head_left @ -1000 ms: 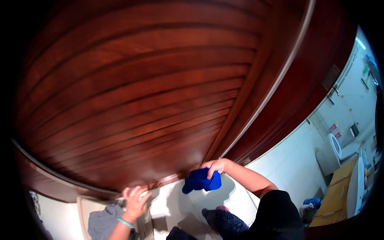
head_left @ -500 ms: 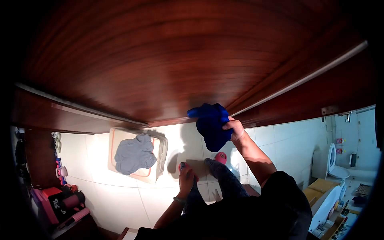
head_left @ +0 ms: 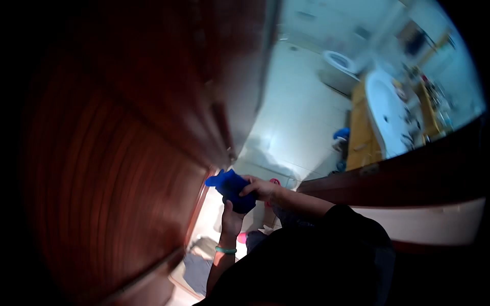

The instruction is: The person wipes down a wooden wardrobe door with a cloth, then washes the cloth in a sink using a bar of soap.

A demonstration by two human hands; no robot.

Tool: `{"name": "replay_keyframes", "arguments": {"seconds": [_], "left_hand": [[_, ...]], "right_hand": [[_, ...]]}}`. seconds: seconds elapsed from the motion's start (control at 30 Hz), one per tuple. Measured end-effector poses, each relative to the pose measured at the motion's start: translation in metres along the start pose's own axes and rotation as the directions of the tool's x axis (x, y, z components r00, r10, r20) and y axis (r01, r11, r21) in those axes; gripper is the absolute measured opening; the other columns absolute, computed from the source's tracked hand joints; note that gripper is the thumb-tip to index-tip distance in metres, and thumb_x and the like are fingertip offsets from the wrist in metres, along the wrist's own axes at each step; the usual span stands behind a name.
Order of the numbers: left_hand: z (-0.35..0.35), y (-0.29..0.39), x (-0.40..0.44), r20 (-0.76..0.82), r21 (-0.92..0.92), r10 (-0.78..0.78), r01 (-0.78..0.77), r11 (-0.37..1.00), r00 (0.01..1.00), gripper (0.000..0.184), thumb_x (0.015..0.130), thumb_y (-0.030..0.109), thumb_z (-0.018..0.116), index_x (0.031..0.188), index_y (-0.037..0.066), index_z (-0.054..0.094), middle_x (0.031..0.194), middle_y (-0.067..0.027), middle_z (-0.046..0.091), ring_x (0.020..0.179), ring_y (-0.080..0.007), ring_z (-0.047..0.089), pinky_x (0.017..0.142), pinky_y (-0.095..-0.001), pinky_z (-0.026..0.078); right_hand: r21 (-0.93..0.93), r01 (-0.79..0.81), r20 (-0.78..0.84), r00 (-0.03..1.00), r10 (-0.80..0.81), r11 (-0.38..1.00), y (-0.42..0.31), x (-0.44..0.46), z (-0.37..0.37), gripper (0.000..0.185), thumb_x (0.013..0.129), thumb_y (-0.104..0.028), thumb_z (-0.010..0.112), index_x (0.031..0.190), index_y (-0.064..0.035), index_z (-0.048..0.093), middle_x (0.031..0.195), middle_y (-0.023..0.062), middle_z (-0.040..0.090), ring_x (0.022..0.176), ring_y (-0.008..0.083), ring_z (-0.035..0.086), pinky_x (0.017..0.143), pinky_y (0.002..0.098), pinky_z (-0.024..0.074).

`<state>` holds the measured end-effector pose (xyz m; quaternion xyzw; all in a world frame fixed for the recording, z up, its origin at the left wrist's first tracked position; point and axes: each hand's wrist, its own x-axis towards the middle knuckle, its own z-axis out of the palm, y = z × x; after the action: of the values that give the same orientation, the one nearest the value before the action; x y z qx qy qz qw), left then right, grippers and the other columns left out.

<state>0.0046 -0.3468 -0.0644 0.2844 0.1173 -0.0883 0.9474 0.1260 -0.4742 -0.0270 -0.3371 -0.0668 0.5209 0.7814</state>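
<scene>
A bunched dark-blue cloth [head_left: 236, 189] hangs in front of my body. At its right edge my right hand [head_left: 261, 188] grips it, with the thumb pressed on the near side. My left hand [head_left: 232, 219] meets the cloth from below; its thumb shows at the lower edge and the other fingers are mostly hidden. A green bangle [head_left: 225, 250] circles the left wrist. Low on the left, a grey garment [head_left: 196, 273] lies in a pale basket [head_left: 184, 286], partly cut off by my arm.
A large brown wooden panel [head_left: 122, 183] rises close on the left. Beyond lies a tiled bathroom floor [head_left: 291, 112] with a toilet [head_left: 339, 64], a white washbasin [head_left: 385, 104] and a wooden cabinet [head_left: 360, 137]. My pink slipper [head_left: 242, 237] stands below.
My view has swung right toward the bathroom. My left hand has come up from beside my leg to the blue cloth, which my right hand still holds.
</scene>
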Motion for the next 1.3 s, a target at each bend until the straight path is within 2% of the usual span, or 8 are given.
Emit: {"name": "replay_keyframes", "arguments": {"seconds": [0.2, 0.27, 0.47, 0.57, 0.7, 0.97, 1.1, 1.3], "left_hand": [[0.1, -0.056, 0.125, 0.031, 0.196, -0.2, 0.19, 0.962, 0.979, 0.055, 0.094, 0.031, 0.048, 0.14, 0.007, 0.028, 0.132, -0.0103, 0.043, 0.121, -0.0243, 0.044, 0.101, -0.042, 0.037], [0.123, -0.084, 0.182, -0.017, 0.189, -0.26, 0.258, 0.948, 0.966, 0.044, 0.095, 0.017, 0.046, 0.137, 0.007, 0.034, 0.128, -0.0073, 0.048, 0.119, -0.0199, 0.046, 0.101, -0.0376, 0.037], [0.226, -0.115, 0.292, 0.128, 0.323, -0.288, 0.234, 0.917, 0.949, 0.044, 0.095, 0.018, 0.048, 0.136, 0.01, 0.036, 0.13, -0.0046, 0.046, 0.12, -0.0186, 0.045, 0.1, -0.0354, 0.038], [0.273, -0.125, 0.343, 0.168, 0.41, -0.286, 0.197, 0.891, 0.944, 0.05, 0.093, 0.018, 0.051, 0.139, 0.01, 0.032, 0.129, -0.0045, 0.045, 0.119, -0.0186, 0.045, 0.1, -0.035, 0.038], [0.305, -0.139, 0.419, 0.216, 0.427, -0.272, 0.16, 0.89, 0.938, 0.037, 0.091, 0.013, 0.051, 0.126, 0.011, 0.041, 0.115, -0.0031, 0.051, 0.109, -0.0167, 0.051, 0.096, -0.0347, 0.042], [0.377, -0.196, 0.593, 0.352, 0.387, -0.628, 0.503, 0.773, 0.694, 0.027, 0.09, 0.017, 0.052, 0.117, 0.013, 0.048, 0.112, -0.0064, 0.058, 0.105, -0.0205, 0.057, 0.091, -0.038, 0.048], [0.432, -0.232, 0.646, 0.37, 0.559, -0.751, 0.515, 0.65, 0.547, 0.029, 0.09, 0.016, 0.052, 0.118, 0.011, 0.046, 0.114, -0.0071, 0.057, 0.106, -0.021, 0.057, 0.091, -0.0384, 0.048], [0.503, -0.316, 0.674, 0.293, 0.846, -0.865, 0.311, 0.433, 0.407, 0.036, 0.089, 0.016, 0.054, 0.122, 0.009, 0.042, 0.114, -0.0076, 0.056, 0.105, -0.0207, 0.056, 0.086, -0.0382, 0.05]], "right_hand": [[-0.104, 0.223, -0.229, 0.943, -0.242, 0.969, -0.076, -0.09, -0.108, 0.054, 0.07, -0.002, 0.063, 0.122, -0.0029, 0.051, 0.11, 0.007, 0.059, 0.101, 0.0168, 0.055, 0.097, 0.0316, 0.0402], [-0.275, 0.113, -0.361, 0.908, -0.212, 0.955, -0.122, -0.115, -0.146, 0.054, 0.073, -0.002, 0.066, 0.125, -0.002, 0.05, 0.111, 0.0077, 0.06, 0.102, 0.0161, 0.056, 0.093, 0.0295, 0.0419], [-0.339, 0.337, -0.442, 0.767, -0.465, 0.878, -0.231, -0.159, -0.222, 0.041, 0.078, -0.023, 0.07, 0.113, -0.003, 0.062, 0.104, 0.0076, 0.063, 0.098, 0.0159, 0.057, 0.091, 0.03, 0.0427], [-0.225, 0.532, -0.465, 0.678, -0.569, 0.817, -0.275, -0.181, -0.264, 0.04, 0.082, -0.021, 0.066, 0.115, -0.0002, 0.059, 0.106, 0.0083, 0.063, 0.1, 0.0161, 0.057, 0.092, 0.0295, 0.0431], [-0.144, 0.727, -0.57, 0.494, -0.657, 0.671, -0.319, -0.205, -0.312, 0.039, 0.076, -0.005, 0.066, 0.114, -0.001, 0.057, 0.103, 0.0065, 0.063, 0.098, 0.0167, 0.059, 0.09, 0.0318, 0.0458], [-0.285, 0.864, -0.731, 0.084, -0.677, 0.415, -0.376, -0.268, -0.371, 0.044, 0.073, 0.006, 0.061, 0.116, -0.0031, 0.054, 0.105, 0.0054, 0.063, 0.097, 0.016, 0.06, 0.088, 0.031, 0.0472], [-0.468, 0.842, -0.728, -0.196, -0.657, 0.268, -0.399, -0.299, -0.39, 0.047, 0.075, 0.009, 0.059, 0.12, -0.0018, 0.05, 0.105, 0.0069, 0.062, 0.097, 0.0162, 0.06, 0.088, 0.0306, 0.0478], [-0.679, 0.685, -0.711, -0.526, -0.467, 0.263, -0.391, -0.352, -0.435, 0.042, 0.081, 0.001, 0.06, 0.121, -0.0015, 0.048, 0.104, 0.0069, 0.062, 0.096, 0.0161, 0.059, 0.086, 0.0293, 0.0477]]}}
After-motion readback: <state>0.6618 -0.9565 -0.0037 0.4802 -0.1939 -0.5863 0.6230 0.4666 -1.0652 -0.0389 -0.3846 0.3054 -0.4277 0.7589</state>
